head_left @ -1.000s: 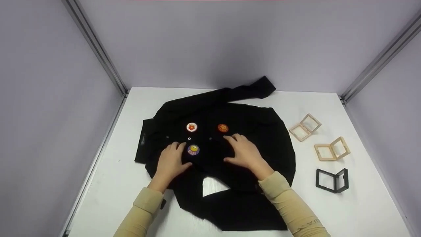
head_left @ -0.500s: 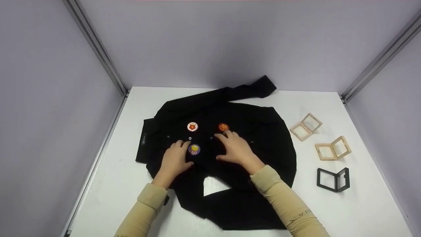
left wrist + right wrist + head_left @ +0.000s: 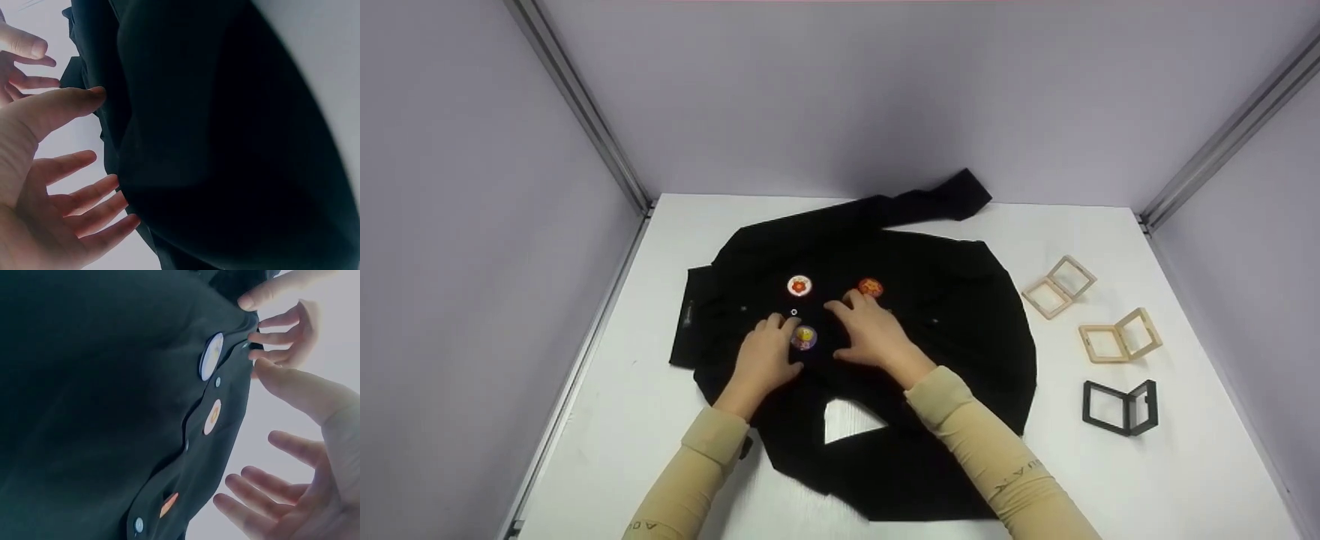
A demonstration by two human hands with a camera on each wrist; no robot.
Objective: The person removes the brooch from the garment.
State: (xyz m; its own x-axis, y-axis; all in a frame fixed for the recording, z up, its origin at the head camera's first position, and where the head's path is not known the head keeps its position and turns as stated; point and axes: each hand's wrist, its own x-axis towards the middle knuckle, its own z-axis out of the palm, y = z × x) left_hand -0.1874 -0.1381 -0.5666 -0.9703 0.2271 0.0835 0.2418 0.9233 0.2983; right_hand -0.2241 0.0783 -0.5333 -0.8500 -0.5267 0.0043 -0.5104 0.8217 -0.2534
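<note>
A black button-up shirt (image 3: 960,300) lies spread on the table, its collar to the left. It carries three round badges: a white badge with a red flower (image 3: 799,286), an orange-red badge (image 3: 871,287) and a purple badge with a yellow figure (image 3: 804,337). My left hand (image 3: 763,354) is over the shirt just left of the purple badge, fingertips right at its edge. My right hand (image 3: 873,330), fingers spread and slightly bent, overlaps the lower edge of the orange-red badge. In the right wrist view, small buttons (image 3: 139,525) run along the shirt front.
Two light wooden frames (image 3: 1102,345) and one black frame (image 3: 1126,409) stand hinged open on the right of the white table (image 3: 607,420). Grey panels (image 3: 840,97) enclose the table at the back and sides. One shirt sleeve (image 3: 937,199) stretches toward the back panel.
My right hand has moved left across the shirt, from below and right of the orange-red badge to its lower edge. My left hand has shifted slightly right and up toward the purple badge.
</note>
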